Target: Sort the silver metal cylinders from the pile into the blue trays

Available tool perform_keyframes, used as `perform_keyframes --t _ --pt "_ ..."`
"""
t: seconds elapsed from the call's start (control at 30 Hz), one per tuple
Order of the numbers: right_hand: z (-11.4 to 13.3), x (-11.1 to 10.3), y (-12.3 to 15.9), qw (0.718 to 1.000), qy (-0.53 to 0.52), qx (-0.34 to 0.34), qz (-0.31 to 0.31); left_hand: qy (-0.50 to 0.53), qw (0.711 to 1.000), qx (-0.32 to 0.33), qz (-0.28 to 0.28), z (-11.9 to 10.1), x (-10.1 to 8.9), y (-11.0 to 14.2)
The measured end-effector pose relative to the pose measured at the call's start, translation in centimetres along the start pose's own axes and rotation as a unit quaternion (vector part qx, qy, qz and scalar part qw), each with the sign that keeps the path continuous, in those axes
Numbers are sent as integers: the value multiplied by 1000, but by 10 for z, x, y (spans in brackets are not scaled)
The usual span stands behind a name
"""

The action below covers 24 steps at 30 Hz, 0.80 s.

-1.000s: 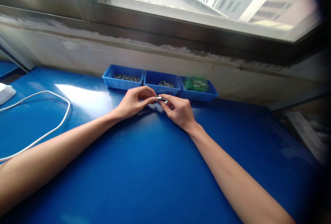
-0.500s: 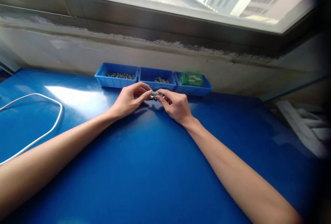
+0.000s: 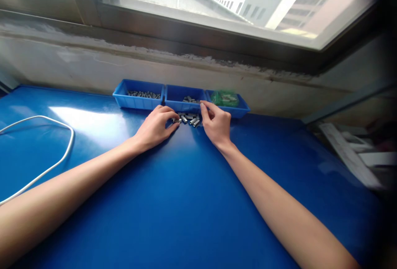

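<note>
My left hand (image 3: 156,125) rests low at the table, with thumb and fingers closing around a small silver metal piece (image 3: 176,120). Right beside it, several more short grey metal pieces (image 3: 190,118) lie in a loose pile on the blue table. My right hand (image 3: 216,123) is at the right of the pile, thumb and index finger pinched together by the front rim of the middle blue bin (image 3: 182,106). Whatever sits in that pinch, if anything, is too small to make out. Similar metal pieces (image 3: 190,99) lie inside the middle bin.
The left blue bin (image 3: 136,102) contains many small grey parts (image 3: 144,94). In the right blue bin (image 3: 240,111) is a green plastic bag (image 3: 225,98). A white cable (image 3: 66,147) curves over the table's left side. Behind the bins are a wall and a window.
Both hands were together, holding a grey piece between them. Now they are apart: the left is down at the pile, the right is by the middle bin's rim. The pile is uncovered.
</note>
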State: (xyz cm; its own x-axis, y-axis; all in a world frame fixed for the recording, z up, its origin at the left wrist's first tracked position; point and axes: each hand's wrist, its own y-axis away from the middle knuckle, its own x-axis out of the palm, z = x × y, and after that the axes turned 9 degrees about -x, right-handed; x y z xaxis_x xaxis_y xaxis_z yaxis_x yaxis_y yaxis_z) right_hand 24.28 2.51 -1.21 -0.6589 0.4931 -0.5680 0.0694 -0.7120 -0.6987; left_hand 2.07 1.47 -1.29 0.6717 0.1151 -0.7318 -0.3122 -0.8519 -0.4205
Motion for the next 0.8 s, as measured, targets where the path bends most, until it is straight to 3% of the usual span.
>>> perform_keyframes --t 0.33,0.5,0.7,0.8 --pt "10 -5 2 999 -6 -50 18 16 1000 -10 7 3 1 -2" --pt "9 -2 2 998 -7 -56 16 73 997 1 -23 -3 -3 -3" --pt "10 -2 4 996 -18 -81 35 265 957 -104 61 -4 -7 -5" --pt "11 -3 5 992 -34 -107 50 318 937 -135 51 -1 -8 -8"
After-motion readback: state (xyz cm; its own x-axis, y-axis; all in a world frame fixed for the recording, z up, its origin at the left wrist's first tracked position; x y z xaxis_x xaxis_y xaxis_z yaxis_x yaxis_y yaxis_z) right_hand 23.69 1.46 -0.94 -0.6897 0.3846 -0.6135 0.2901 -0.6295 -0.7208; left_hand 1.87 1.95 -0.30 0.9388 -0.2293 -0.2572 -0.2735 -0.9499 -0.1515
